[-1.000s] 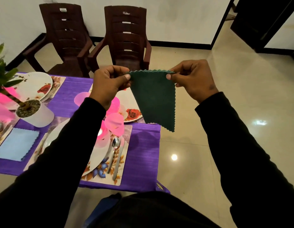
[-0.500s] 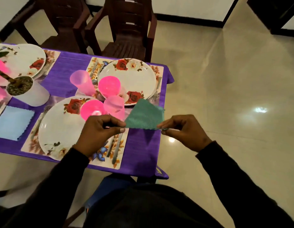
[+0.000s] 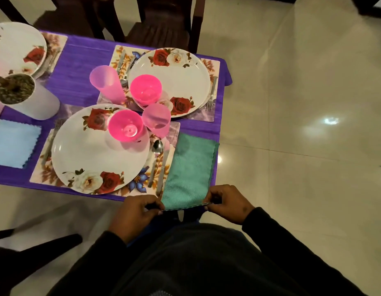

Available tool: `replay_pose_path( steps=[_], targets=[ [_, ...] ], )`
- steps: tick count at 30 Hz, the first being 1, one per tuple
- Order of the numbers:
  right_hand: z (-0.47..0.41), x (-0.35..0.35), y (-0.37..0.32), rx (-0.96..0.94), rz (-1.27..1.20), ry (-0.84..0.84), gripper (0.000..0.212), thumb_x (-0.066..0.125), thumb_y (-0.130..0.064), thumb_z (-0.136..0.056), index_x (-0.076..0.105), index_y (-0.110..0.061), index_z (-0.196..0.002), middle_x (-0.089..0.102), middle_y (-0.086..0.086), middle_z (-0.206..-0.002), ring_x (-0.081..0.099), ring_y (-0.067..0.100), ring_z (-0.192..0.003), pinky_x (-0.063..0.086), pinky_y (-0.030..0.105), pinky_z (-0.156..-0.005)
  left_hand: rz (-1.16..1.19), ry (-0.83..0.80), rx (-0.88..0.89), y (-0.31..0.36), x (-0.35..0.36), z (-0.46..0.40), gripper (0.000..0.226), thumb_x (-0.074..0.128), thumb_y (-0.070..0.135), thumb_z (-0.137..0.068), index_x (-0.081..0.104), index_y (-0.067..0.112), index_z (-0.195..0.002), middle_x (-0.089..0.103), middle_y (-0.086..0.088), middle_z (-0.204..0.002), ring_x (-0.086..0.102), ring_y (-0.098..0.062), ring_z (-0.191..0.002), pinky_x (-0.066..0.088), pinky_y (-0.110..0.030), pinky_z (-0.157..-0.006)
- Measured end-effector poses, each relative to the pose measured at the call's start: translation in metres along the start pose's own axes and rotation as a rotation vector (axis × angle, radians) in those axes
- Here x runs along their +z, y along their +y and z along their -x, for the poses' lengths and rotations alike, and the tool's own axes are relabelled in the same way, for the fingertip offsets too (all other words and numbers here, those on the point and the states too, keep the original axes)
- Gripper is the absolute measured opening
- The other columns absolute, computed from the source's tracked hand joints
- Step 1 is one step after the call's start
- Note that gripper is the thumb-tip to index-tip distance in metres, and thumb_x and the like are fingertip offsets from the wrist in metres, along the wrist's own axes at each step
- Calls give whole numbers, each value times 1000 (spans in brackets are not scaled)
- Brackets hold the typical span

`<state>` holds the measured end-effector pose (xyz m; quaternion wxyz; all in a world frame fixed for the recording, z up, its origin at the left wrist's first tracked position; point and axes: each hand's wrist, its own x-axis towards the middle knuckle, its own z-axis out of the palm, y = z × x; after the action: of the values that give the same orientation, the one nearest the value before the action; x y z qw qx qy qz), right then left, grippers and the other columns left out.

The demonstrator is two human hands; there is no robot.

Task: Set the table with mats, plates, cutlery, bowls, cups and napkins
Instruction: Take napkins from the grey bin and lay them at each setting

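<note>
A green napkin (image 3: 190,170) lies flat on the purple tablecloth (image 3: 85,58) at the near right corner, to the right of a floral mat (image 3: 142,184). My left hand (image 3: 135,212) pinches its near left corner and my right hand (image 3: 226,202) pinches its near right corner. The near edge hangs just past the table edge. On the mat sits a rose-patterned plate (image 3: 89,154) with a pink bowl (image 3: 125,128) on it. A spoon (image 3: 155,157) and a knife (image 3: 164,167) lie between plate and napkin. A pink cup (image 3: 157,120) stands behind them.
A second setting lies behind: plate (image 3: 176,82), pink bowl (image 3: 145,88), tipped pink cup (image 3: 106,84), fork (image 3: 212,95). A light blue napkin (image 3: 13,143) and a white plant pot (image 3: 27,97) are at left. Dark chairs (image 3: 164,24) stand beyond the table. Tiled floor lies to the right.
Both hands came down from chest height and toward me, laying the green napkin flat on the table corner. The view tilted down onto the table.
</note>
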<state>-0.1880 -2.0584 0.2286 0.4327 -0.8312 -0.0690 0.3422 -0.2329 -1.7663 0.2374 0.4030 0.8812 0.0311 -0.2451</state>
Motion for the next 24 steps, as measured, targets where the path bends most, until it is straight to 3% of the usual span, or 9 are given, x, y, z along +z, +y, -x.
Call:
replay_pose_path(
  steps=[3, 6, 10, 14, 17, 20, 24],
  targets=[
    [6, 5, -2, 17, 24, -12, 6, 77, -8, -81, 75, -13, -85, 74, -3, -83, 71, 11, -79, 58, 31, -80, 12, -18, 10, 0, -5, -2, 22, 79, 11, -84, 78, 33, -86, 67, 36, -89, 62, 12, -88, 41, -2, -72],
    [6, 4, -4, 32, 19, 35, 7, 79, -9, -81, 78, -16, -84, 75, -7, -79, 70, 7, -76, 56, 22, -77, 42, 48, 74, -1, -11, -12, 28, 80, 8, -83, 76, 36, -87, 73, 22, -84, 67, 2, -86, 48, -10, -73],
    [-14, -12, -5, 31, 15, 271, 8, 78, -10, -83, 80, -14, -90, 73, -10, -79, 65, -4, -70, 49, 11, -72, -25, 206, 164, 12, -21, -51, 10, 79, 20, -85, 77, 28, -92, 72, 15, -88, 65, -3, -78, 56, -32, -73],
    [-42, -33, -8, 56, 33, 476, 9, 76, -11, -86, 79, -12, -95, 71, -7, -83, 63, -3, -72, 44, 2, -69, -211, 348, 208, 40, -22, -97, 4, 73, 30, -90, 74, 27, -93, 71, 10, -90, 62, -10, -74, 51, -30, -70],
    [-67, -46, -2, 90, 53, 540, 4, 76, -13, -86, 76, -15, -90, 67, -9, -78, 59, -3, -69, 41, 5, -67, -346, 407, 234, 53, -14, -132, 8, 67, 27, -93, 71, 22, -95, 70, 1, -93, 64, -23, -81, 53, -36, -70],
    [-90, -55, 8, 124, 62, 518, 4, 77, -15, -84, 73, -18, -83, 66, -7, -75, 60, 7, -68, 48, 18, -69, -437, 391, 207, 60, -4, -157, 12, 63, 21, -93, 73, 16, -99, 68, -8, -98, 66, -34, -83, 51, -41, -67],
    [-108, -62, 19, 150, 118, 444, 3, 71, -19, -84, 74, -17, -85, 68, -5, -80, 64, 15, -77, 49, 25, -76, -485, 379, 116, 60, 7, -174, 16, 60, 21, -96, 72, 13, -103, 67, -11, -102, 66, -37, -86, 50, -43, -68]
  ],
)
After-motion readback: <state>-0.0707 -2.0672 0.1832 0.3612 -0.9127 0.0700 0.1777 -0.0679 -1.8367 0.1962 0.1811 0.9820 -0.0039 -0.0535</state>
